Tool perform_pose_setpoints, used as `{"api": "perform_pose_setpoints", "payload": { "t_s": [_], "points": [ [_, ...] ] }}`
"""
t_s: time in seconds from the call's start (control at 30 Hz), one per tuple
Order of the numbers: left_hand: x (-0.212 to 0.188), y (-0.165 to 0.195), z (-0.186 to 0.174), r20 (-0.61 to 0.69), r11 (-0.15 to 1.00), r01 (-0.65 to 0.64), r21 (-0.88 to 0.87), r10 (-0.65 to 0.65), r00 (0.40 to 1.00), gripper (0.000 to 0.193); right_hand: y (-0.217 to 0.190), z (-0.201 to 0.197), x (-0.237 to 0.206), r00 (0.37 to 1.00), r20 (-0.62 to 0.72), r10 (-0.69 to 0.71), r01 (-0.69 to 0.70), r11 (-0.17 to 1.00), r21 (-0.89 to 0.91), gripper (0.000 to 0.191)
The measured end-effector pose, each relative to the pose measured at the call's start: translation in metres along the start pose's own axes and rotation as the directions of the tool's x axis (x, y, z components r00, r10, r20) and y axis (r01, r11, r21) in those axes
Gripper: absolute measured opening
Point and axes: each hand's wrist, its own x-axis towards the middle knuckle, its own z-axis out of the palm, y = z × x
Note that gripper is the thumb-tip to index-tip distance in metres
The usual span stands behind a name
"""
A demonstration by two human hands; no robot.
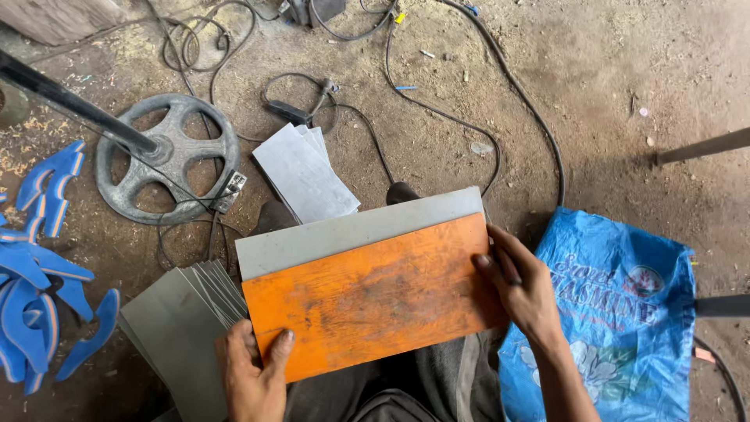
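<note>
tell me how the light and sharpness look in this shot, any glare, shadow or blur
Head view: soft, even daylight, no hard glare; the orange board has only a dull sheen. Faint shadows fall on the dirt floor at right. Left hand, right hand and the grey sheet are sharp, without motion blur; the dark pole at upper left looks slightly soft.

Orange board [371, 293] with dark grey smudging at centre, over a plain pale grey sheet [344, 230]; grey sheet stack [183, 312]; blue sack [617, 312] with white floral print; blue cut-outs [43, 281] edged orange; dark grey wheel [168, 156]; brown dirt floor [609, 70].
</note>
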Motion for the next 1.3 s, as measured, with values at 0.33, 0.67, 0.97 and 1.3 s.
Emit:
{"api": "perform_pose_setpoints", "payload": {
  "t_s": [0.33,0.67,0.97,1.3],
  "points": [
    [-0.004,-0.019,-0.008,-0.055,0.941,-0.314,0.124,0.322,0.945,0.063,0.004,0.011,-0.048,0.995,-0.100,-0.005,-0.012,0.986,-0.164,0.053],
    [-0.002,-0.013,0.010,-0.172,0.944,-0.320,-0.084,0.302,0.938,0.061,0.020,0.025,-0.046,0.980,-0.189,0.062,-0.044,0.994,0.098,0.040],
    [0.018,-0.059,0.029,-0.193,0.870,-0.488,0.076,0.493,0.849,0.061,0.028,0.027,-0.043,0.977,-0.211,-0.011,0.026,0.997,0.066,0.035],
    [0.022,-0.077,0.035,-0.180,0.905,-0.425,-0.006,0.417,0.891,0.064,0.025,0.028,-0.036,0.968,-0.220,0.118,-0.104,0.992,0.075,0.035]
  ]
}}
